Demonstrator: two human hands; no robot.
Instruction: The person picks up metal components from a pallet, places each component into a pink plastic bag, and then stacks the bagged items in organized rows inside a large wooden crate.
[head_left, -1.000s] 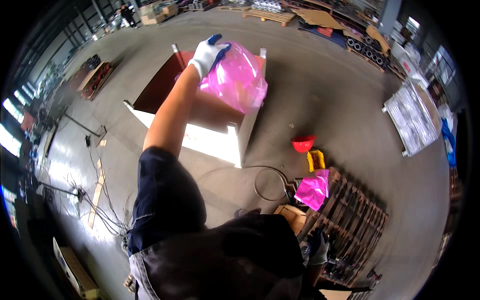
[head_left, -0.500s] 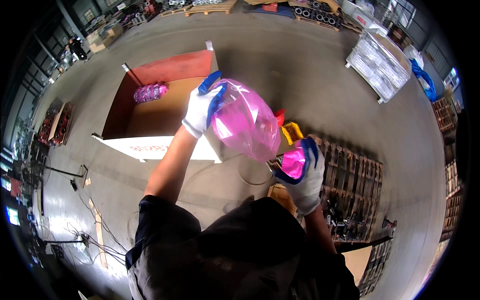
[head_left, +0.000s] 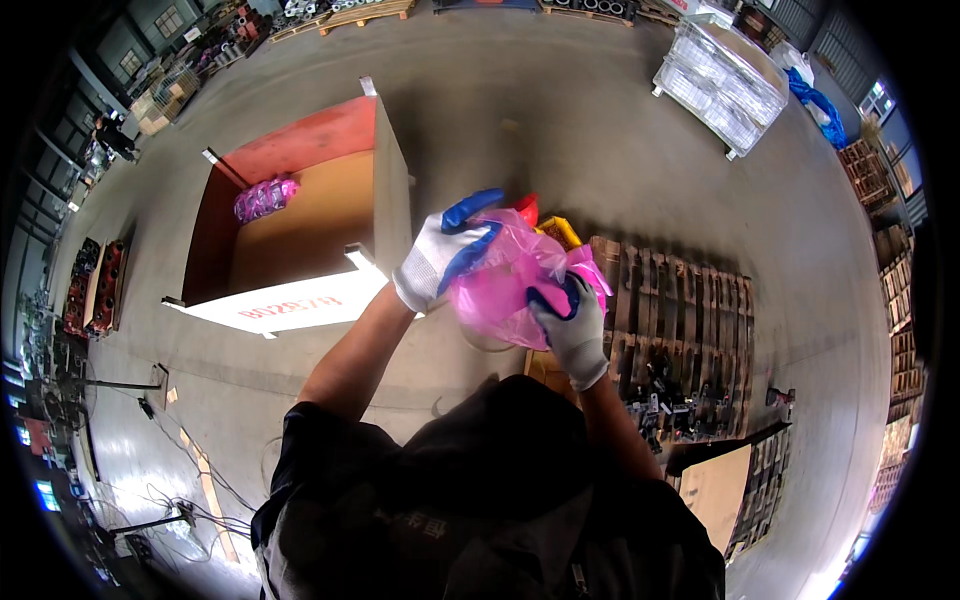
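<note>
A translucent pink plastic bag is stretched between my two hands in front of my chest. My left hand, in a white glove with blue-coated fingers, is closed on the bag's left upper side. Gloved the same way, my right hand grips the bag's right end, where the film bunches up. Whether anything lies inside the bag cannot be made out. To the left of my hands stands a large open crate, white outside with a red inner wall. A pink-wrapped bundle lies at its far left corner on brown cardboard.
Just beyond the bag are a yellow bin and a red object. Wooden pallets lie at right, with dark metal parts on them. A film-wrapped crate stands far right. Cables trail over the floor at left.
My right hand has moved up and left, and my left hand down and right, bringing them closer together. The bag, puffed out before, is now more crumpled. The view has shifted.
</note>
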